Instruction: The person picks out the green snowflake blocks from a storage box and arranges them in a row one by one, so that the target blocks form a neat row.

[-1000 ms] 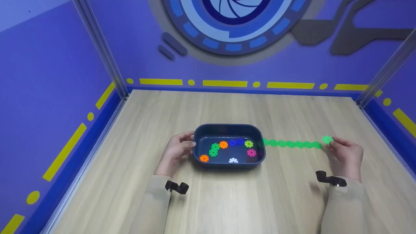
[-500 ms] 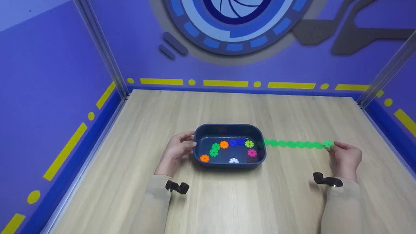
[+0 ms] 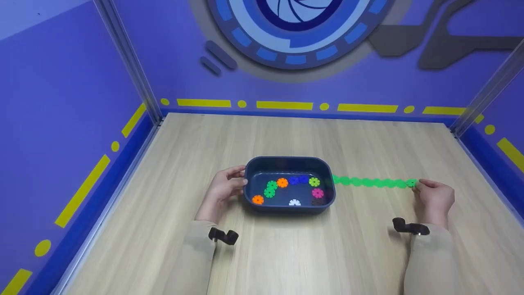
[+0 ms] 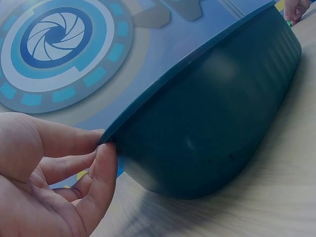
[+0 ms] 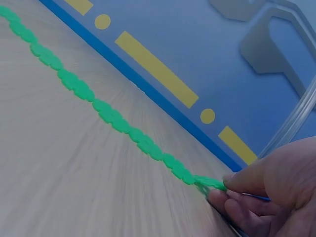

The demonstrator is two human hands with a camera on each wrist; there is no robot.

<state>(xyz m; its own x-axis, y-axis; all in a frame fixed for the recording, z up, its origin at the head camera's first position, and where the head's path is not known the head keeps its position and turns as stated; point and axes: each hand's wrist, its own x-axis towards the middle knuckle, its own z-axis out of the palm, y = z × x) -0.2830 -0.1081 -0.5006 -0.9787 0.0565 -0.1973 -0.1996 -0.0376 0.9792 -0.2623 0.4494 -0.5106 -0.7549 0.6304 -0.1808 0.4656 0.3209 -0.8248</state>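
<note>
My left hand (image 3: 221, 189) pinches the left rim of a dark blue-grey plastic box (image 3: 290, 209) between thumb and fingers; the left wrist view shows the box's outer wall (image 4: 207, 118) close up. From the box's right side a straight row of green notched discs (image 3: 366, 182) runs across the table to the right. At its right end my right hand (image 3: 436, 200) pinches a green notched disc (image 3: 411, 183) by its edge. In the right wrist view that disc (image 5: 210, 182) touches or overlaps the end of the row and looks slightly tilted.
Inside the box lie loose notched discs, among them an orange disc (image 3: 258, 200), a pink disc (image 3: 317, 193), a white disc (image 3: 294, 202) and a yellow-green disc (image 3: 314, 181). The wooden table (image 3: 311, 254) is bounded by blue-purple walls at the back and sides.
My right hand has lowered the green disc and moved it slightly left, from above the row's end down to it. My left hand and the box have stayed in place.
</note>
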